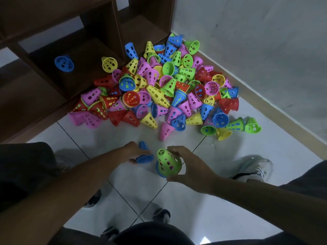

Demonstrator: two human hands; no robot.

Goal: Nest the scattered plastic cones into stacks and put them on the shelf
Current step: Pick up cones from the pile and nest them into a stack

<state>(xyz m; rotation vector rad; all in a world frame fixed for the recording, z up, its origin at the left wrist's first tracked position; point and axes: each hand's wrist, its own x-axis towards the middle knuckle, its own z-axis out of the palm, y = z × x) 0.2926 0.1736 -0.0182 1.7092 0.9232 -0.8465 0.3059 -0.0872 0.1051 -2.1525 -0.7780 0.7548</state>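
Right hand: the right hand point(184, 162) is curling thumb and fingers round a green perforated plastic cone point(169, 162), thumb at the wide rim, fingertips near the narrow tip.
Held stack: a blue plastic rim point(159, 171) is showing beneath the green cone, so the green one is sitting nested over a blue one; both are being held upright, just above the white tiled floor point(203, 209).
Left hand: the left hand point(134, 152) is gripping a blue perforated plastic cone point(144, 154) just to the left of the right hand, tip pointing away from the person; the picture is blurred there, so the exact finger placement is unclear.
Beyond the hands: a pink perforated plastic cone point(166, 130) is lying alone on its side, just ahead of both hands.
Further out: a big heap of mixed coloured plastic cones point(168, 89) is lying against the grey wall point(256, 41), well ahead of the hands.
Far left: a dark wooden shelf unit point(53, 89) is standing beyond the left hand, with a lone blue cone point(64, 64) and a lone yellow cone point(109, 64) lying in its lower compartment.
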